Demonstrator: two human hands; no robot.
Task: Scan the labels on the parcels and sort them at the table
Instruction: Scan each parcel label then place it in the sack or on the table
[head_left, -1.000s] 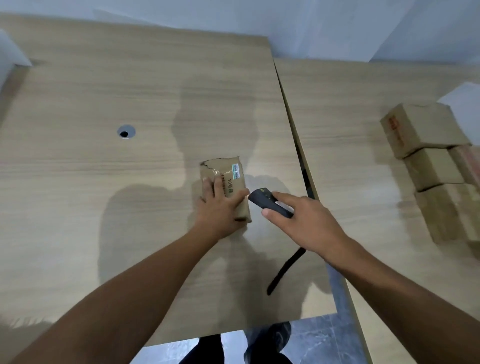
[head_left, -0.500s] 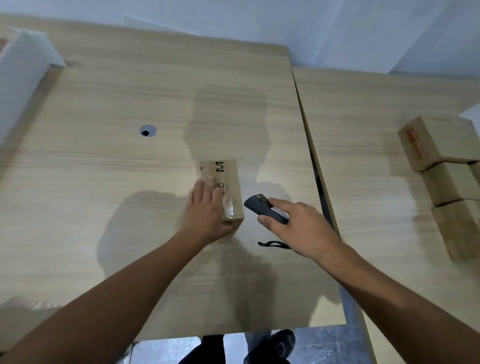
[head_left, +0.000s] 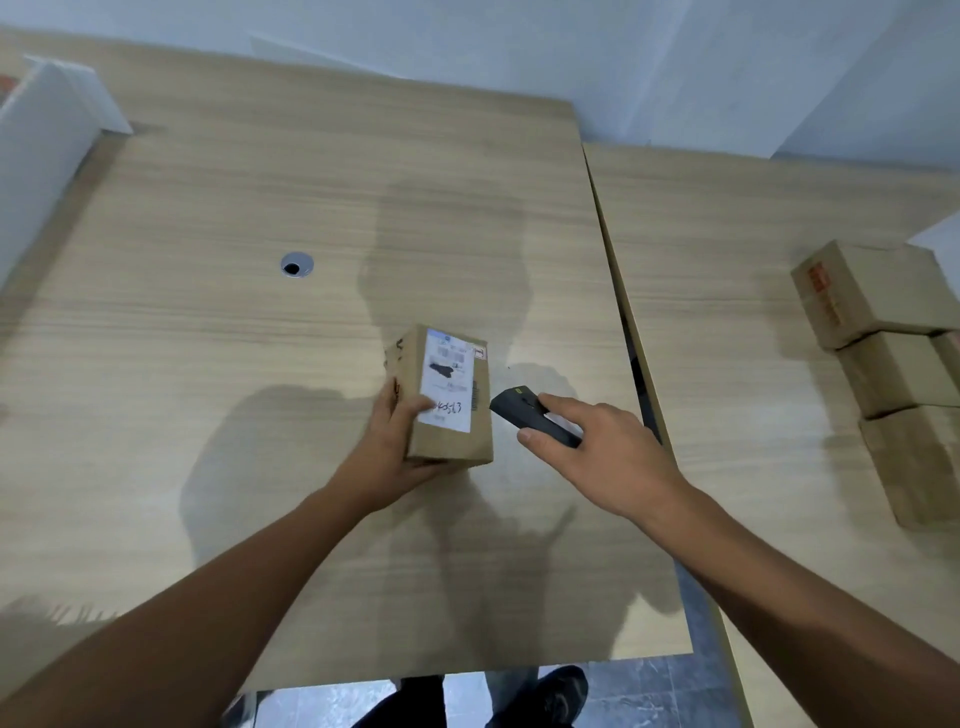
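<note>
Nearest, the left hand (head_left: 387, 452) grips the parcel (head_left: 452, 434) from its left side, fingers (head_left: 388, 401) wrapped round the edge and thumb on the white label (head_left: 449, 387), which faces up above the bench (head_left: 208, 415), evidently presented for reading. Just right of it, the right hand (head_left: 613, 462) is clamped on the black scanner (head_left: 522, 414), its nose aimed at the label without touching. Farther right, stacked parcels (head_left: 883, 322) sit on the adjoining bench (head_left: 727, 312); scanned or waiting, I cannot tell.

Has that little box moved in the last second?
Yes: the parcel rolled over, its white label now up, staying right of the cable hole.
</note>
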